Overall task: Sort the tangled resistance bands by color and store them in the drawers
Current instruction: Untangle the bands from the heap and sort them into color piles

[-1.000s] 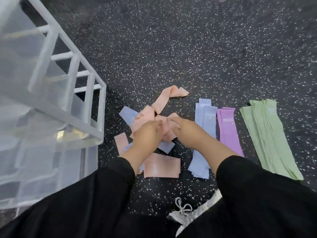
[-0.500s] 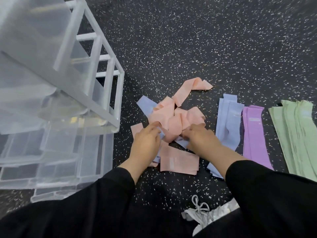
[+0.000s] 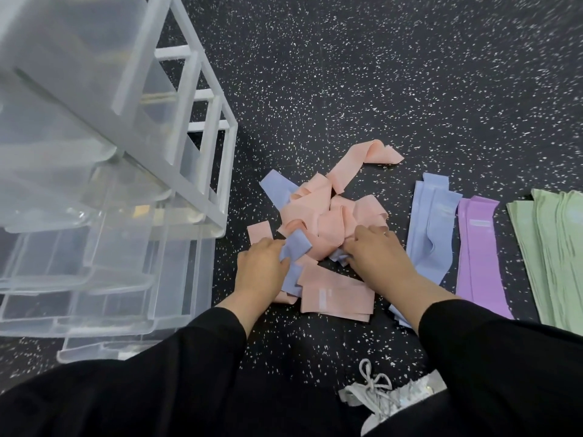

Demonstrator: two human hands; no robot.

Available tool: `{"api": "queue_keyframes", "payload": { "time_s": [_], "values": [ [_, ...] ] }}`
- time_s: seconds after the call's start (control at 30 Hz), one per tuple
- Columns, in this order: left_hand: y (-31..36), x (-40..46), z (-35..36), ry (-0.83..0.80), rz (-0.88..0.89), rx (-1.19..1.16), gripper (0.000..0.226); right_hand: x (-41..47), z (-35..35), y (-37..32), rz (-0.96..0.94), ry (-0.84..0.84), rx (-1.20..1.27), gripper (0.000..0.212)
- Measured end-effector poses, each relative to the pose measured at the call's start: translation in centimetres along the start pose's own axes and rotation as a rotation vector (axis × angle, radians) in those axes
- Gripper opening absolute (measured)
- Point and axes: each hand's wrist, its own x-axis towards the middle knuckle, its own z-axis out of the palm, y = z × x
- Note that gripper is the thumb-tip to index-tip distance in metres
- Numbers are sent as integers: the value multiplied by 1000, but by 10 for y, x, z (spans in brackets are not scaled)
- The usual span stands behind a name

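Since half a second back our left hand (image 3: 262, 269) has worked a blue band (image 3: 295, 249) up out of the peach tangle (image 3: 328, 222) and now pinches its folded end. Our right hand (image 3: 377, 252) rests on the tangle's right edge, fingers curled over another blue bit; whether it's actually gripping, we can't tell. The sorted blue pile (image 3: 432, 222), purple pile (image 3: 476, 247) and green pile (image 3: 555, 253) lie to the right, the drawers (image 3: 104, 216) to the left. Risk: if that blue is threaded through peach loops, yanking drags the whole knot, maybe into the neat blue pile.
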Motion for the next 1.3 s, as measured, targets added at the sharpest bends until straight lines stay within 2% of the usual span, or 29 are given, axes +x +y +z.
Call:
{"api": "queue_keyframes", "payload": {
  "time_s": [0.03, 0.13, 0.2, 0.37, 0.57, 0.73, 0.8, 0.9, 1.03, 1.1, 1.2, 1.3],
  "values": [
    [0, 1, 2, 3, -1, 7, 37, 1, 1, 1, 8, 33, 28, 8],
    [-3, -4, 6, 14, -6, -16, 40, 1, -4, 3, 22, 83, 202, 21],
    [-5, -10, 7, 18, 4, -12, 41, 2, -13, 4, 11, 121, 324, 22],
    [4, -11, -2, 158, 85, -38, 34, 5, -31, 0, 35, 235, 455, 23],
    [23, 11, -8, 55, 55, -122, 62, 2, -36, -2, 54, 209, 483, 24],
    [20, 22, -3, 69, 17, -105, 32, 7, -33, 3, 91, 194, 528, 27],
    [14, 19, -1, 75, 8, -211, 24, 8, -33, 3, 101, 208, 569, 27],
    [16, 8, -16, 82, -87, -459, 35, 9, -39, 2, 111, 222, 618, 27],
    [25, -5, -45, 230, -210, -783, 38, 4, -67, -4, 75, 288, 739, 22],
    [30, -10, -60, 299, -211, -922, 38, -3, -89, -5, 79, 292, 812, 20],
    [34, -15, -82, 371, -181, -1047, 50, -14, -116, -4, 80, 349, 876, 19],
    [48, -26, -115, 406, -144, -1167, 50, -29, -146, -7, 95, 420, 899, 27]
  ]
}}
